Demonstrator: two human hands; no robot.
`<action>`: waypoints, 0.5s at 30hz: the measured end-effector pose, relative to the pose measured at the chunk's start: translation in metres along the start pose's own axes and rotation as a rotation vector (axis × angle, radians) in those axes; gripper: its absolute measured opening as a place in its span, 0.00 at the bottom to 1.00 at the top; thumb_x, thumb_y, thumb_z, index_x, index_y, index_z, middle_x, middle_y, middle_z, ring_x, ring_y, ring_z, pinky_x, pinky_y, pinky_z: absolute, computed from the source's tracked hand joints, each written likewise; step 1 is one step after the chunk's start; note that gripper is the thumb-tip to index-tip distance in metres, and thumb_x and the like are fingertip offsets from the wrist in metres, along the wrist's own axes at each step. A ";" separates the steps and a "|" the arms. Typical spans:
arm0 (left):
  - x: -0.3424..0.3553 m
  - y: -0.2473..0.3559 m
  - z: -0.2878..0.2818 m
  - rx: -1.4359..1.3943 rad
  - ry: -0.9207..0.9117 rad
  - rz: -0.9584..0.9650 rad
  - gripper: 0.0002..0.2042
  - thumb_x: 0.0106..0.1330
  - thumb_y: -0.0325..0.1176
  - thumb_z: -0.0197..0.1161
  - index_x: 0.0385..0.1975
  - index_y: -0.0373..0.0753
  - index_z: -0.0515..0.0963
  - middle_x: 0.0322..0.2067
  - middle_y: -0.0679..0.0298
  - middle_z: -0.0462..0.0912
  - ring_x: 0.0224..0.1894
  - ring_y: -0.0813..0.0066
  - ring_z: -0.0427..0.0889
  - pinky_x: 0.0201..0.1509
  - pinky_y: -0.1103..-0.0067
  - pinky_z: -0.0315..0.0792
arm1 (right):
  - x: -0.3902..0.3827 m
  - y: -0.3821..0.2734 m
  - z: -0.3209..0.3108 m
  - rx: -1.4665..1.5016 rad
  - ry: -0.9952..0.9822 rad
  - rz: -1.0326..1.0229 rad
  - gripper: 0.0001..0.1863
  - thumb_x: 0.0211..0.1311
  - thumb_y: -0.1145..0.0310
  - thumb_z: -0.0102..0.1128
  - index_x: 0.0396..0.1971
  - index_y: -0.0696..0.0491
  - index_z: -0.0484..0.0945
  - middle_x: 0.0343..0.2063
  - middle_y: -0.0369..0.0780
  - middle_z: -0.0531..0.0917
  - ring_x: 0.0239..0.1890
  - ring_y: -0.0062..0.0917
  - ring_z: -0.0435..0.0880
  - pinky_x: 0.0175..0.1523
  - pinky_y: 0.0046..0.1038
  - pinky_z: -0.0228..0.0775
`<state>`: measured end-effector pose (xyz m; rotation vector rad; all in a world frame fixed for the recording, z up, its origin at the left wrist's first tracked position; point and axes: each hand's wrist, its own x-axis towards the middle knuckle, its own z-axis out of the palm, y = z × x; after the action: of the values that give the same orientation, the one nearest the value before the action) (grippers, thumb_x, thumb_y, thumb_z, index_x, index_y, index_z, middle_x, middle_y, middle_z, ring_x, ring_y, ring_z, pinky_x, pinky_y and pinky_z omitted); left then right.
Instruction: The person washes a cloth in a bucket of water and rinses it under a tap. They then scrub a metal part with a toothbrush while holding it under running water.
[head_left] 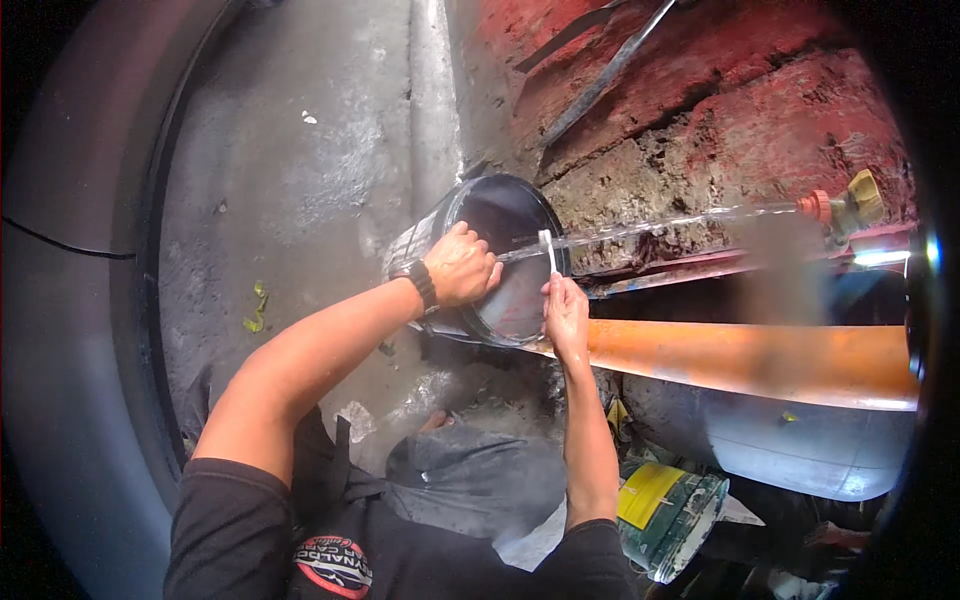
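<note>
A white toothbrush [550, 250] is held by its handle in my right hand [567, 312], its head up in a thin stream of water [650, 228]. My left hand [461, 266], with a dark watch [424, 287] on the wrist, is closed like a fist above the mouth of a black bucket [507, 322]. Anything inside those fingers is hidden. The stream crosses from the right past the toothbrush toward my left hand. It comes from a brass tap [860, 200] with an orange-red end piece [815, 206].
An orange pipe [700, 352] runs rightward from beside the bucket. Below it are a bluish rounded container [800, 445] and a dirty green bucket [690, 525] with a yellow label. A red, worn wall [740, 120] rises behind. Grey concrete floor [290, 170] lies left, beside a large dark curved panel [85, 300].
</note>
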<state>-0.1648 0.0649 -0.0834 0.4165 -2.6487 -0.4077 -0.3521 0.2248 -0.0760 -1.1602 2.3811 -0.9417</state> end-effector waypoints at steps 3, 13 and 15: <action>-0.004 -0.004 0.001 -0.006 0.016 0.002 0.15 0.65 0.39 0.54 0.18 0.40 0.79 0.21 0.59 0.78 0.30 0.61 0.78 0.42 0.67 0.65 | -0.013 -0.045 0.003 0.275 -0.103 0.254 0.20 0.75 0.55 0.46 0.29 0.54 0.76 0.11 0.30 0.68 0.09 0.12 0.64 0.13 0.19 0.55; -0.006 -0.006 0.001 0.027 -0.003 0.012 0.15 0.64 0.39 0.54 0.18 0.40 0.79 0.20 0.58 0.79 0.30 0.60 0.78 0.41 0.66 0.65 | -0.045 -0.116 0.010 -0.065 -0.453 -0.518 0.10 0.65 0.62 0.59 0.33 0.54 0.80 0.29 0.47 0.82 0.31 0.45 0.80 0.35 0.39 0.71; -0.006 -0.007 0.000 0.037 -0.021 0.002 0.15 0.64 0.38 0.54 0.18 0.40 0.79 0.21 0.58 0.79 0.30 0.60 0.78 0.41 0.66 0.65 | -0.044 -0.119 0.005 -0.140 -0.394 -0.459 0.10 0.65 0.62 0.59 0.33 0.54 0.80 0.28 0.46 0.81 0.31 0.44 0.81 0.36 0.39 0.71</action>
<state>-0.1576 0.0605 -0.0884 0.4235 -2.6807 -0.3644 -0.2545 0.2037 0.0021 -1.8068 1.9250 -0.5972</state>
